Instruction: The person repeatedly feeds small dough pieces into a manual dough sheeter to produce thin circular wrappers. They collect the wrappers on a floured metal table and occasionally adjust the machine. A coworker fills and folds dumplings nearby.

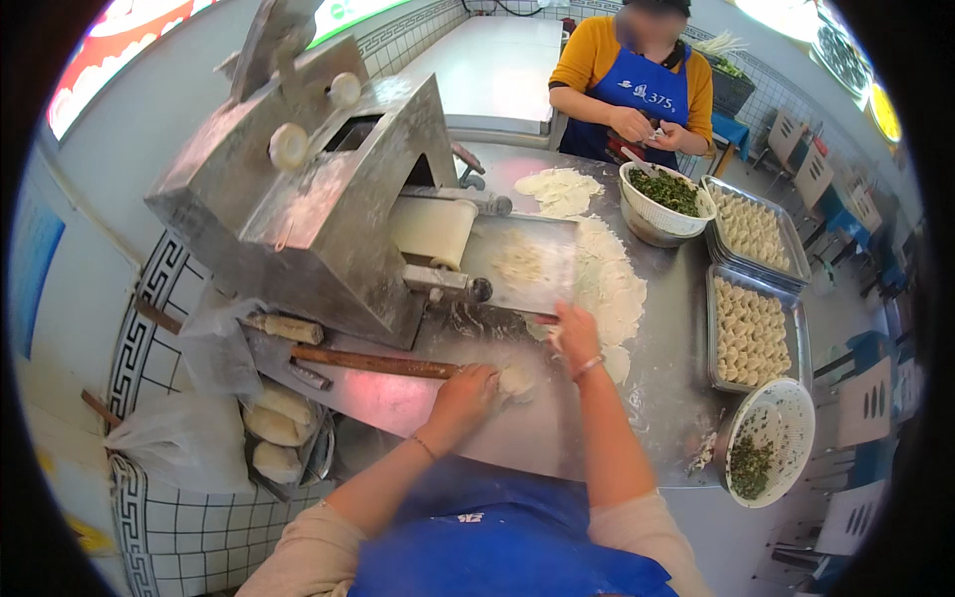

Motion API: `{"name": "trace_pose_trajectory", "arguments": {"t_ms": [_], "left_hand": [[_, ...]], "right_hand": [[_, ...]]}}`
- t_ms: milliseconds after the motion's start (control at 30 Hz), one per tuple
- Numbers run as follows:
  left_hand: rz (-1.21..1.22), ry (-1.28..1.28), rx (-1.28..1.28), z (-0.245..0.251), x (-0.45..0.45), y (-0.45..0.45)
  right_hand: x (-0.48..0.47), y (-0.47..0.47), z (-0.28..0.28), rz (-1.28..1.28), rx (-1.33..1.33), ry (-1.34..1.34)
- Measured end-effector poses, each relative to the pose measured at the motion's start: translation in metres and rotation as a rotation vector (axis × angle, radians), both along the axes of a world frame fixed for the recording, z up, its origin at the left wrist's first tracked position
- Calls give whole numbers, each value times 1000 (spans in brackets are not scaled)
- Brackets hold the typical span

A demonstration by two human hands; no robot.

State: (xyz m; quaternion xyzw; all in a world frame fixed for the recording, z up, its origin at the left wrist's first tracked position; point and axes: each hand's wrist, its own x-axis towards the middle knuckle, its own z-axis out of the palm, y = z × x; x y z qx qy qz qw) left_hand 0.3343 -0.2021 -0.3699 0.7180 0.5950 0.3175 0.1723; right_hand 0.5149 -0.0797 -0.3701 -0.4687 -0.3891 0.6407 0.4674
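Low over the steel table, my left hand point(471, 392) has its fingers curled at a small pale piece of dough point(516, 380), which looks blurred. To the right, my right hand point(578, 336) is closed around a small dark handle point(548, 319); the rest of that tool cannot be made out. This hand is at the near corner of a metal outfeed plate point(537, 287) strewn with dough scraps point(517, 257). Behind the plate stands a floury dough sheeter point(336, 224) with a pale roller point(433, 227). Round wrappers and flour point(612, 276) spread beyond my right hand.
A wooden rolling pin point(373, 361) lies left of my left hand. Trays of dumplings point(752, 328) stand at right, near a bowl of green filling point(664, 190) and a white basin point(791, 440). Dough blocks point(276, 418) sit lower left. Across the table, a person point(634, 82) handles a wrapper.
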Motion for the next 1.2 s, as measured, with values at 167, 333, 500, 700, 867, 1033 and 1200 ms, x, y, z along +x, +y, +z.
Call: {"name": "trace_pose_trajectory", "arguments": {"t_ms": [167, 333, 500, 700, 867, 1033, 1200], "left_hand": [[-53, 127, 26, -3, 11, -5], [-15, 234, 132, -7, 19, -6], [-50, 164, 193, -34, 17, 4], [-161, -145, 23, -38, 23, 10], [-103, -232, 31, -11, 34, 5], [5, -123, 282, 4, 49, 2], [-58, 55, 330, 12, 53, 10]], "right_hand": [[-70, 16, -6, 359, -62, -89], [-88, 5, 1, 379, 86, -200], [-31, -36, -11, -102, -19, -46], [-13, -85, -38, -193, -148, 322], [-30, -98, -28, 82, -327, 794], [-41, -100, -14, 238, -243, 996], [-25, -102, 2, 12, -337, 882]]}}
